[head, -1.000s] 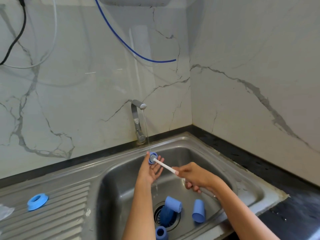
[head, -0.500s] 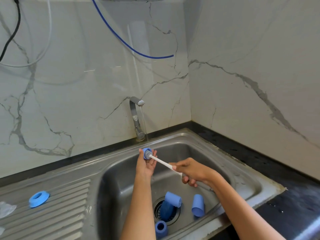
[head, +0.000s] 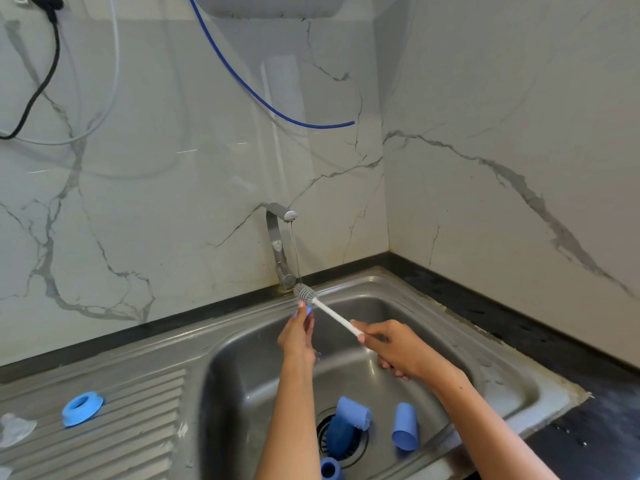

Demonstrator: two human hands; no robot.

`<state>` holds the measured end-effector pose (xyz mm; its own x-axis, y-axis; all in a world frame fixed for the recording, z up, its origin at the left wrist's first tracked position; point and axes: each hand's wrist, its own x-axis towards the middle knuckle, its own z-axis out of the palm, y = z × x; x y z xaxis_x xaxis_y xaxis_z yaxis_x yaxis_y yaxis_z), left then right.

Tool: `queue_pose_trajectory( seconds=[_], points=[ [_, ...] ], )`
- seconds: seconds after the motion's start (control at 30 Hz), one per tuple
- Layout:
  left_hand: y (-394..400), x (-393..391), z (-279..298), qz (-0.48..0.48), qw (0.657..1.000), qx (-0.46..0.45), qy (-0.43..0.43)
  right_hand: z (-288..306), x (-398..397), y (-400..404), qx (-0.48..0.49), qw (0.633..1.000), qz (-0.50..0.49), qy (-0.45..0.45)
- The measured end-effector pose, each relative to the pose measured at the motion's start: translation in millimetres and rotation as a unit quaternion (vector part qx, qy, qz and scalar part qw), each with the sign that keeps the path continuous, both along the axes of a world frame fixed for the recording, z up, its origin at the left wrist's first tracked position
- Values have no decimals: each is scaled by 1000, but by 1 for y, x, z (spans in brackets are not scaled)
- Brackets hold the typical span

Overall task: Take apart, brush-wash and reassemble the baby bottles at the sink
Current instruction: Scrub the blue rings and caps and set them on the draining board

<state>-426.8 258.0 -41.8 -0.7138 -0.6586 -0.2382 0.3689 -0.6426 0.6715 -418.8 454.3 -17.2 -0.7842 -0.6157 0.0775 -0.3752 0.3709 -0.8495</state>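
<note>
While water trickles onto the brush, the right hand grips its handle and the left hand pinches a small blue part just beneath. Below both hands, blue bottle pieces lie unwashed in the sink; reassembly remains.

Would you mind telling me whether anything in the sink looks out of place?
Yes: a blue bottle part lies tipped across the drain, partly covering it while the tap runs. The sink's right rim looks chipped.
</note>
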Motion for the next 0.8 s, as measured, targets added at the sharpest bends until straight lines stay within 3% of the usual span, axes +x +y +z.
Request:
queue_pose_trajectory(
  seconds=[0.13,0.33,0.5,0.7,0.8],
  points=[
    [14,-4,6,5,996,-88,-19,1,1,-10,-8,999,-39,13],
    [-5,4,7,86,996,18,27,3,2,3,-1,998,14,-55],
    [1,4,9,23,999,-7,43,0,5,-9,-21,999,-10,-34],
    [-10,3,7,60,997,17,34,9,4,1,-7,998,20,-66],
    [-4,3,9,4,999,-30,25,6,6,-2,-21,999,-7,-49]
  ],
)
